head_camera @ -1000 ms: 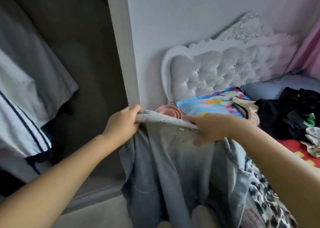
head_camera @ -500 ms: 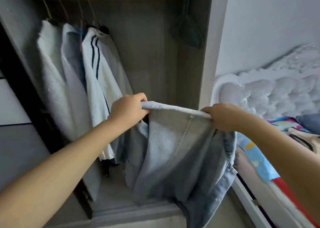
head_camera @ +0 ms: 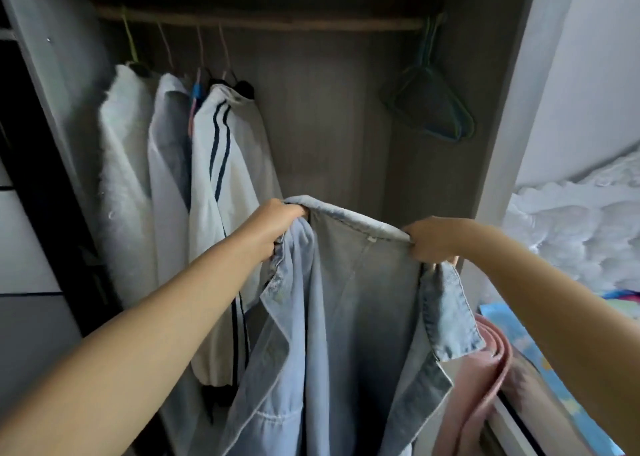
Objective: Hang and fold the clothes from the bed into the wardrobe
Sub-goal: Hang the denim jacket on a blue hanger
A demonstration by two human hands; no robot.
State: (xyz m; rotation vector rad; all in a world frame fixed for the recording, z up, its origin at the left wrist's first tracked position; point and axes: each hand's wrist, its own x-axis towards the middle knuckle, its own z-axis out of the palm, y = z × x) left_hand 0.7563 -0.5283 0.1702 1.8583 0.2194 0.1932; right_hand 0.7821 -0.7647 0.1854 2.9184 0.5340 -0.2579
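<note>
Head view showed I had swung from bed to wardrobe (head_camera: 346,126). Left hand (head_camera: 277,223) and right hand (head_camera: 431,242) each clenched the denim jacket (head_camera: 346,317) collar, jacket hanging below them; spare hangers (head_camera: 433,109) above right, ready next.

Two bare forearms (no sleeves), left hand (head_camera: 273,225), right hand (head_camera: 433,241)

pale blue denim jacket (head_camera: 349,317); white top (head_camera: 221,185) with navy stripes.

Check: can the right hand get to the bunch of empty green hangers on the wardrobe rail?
Probably yes: the green hangers hang unobstructed above the right hand, but it grips the light-blue denim jacket and must let go first.
</note>
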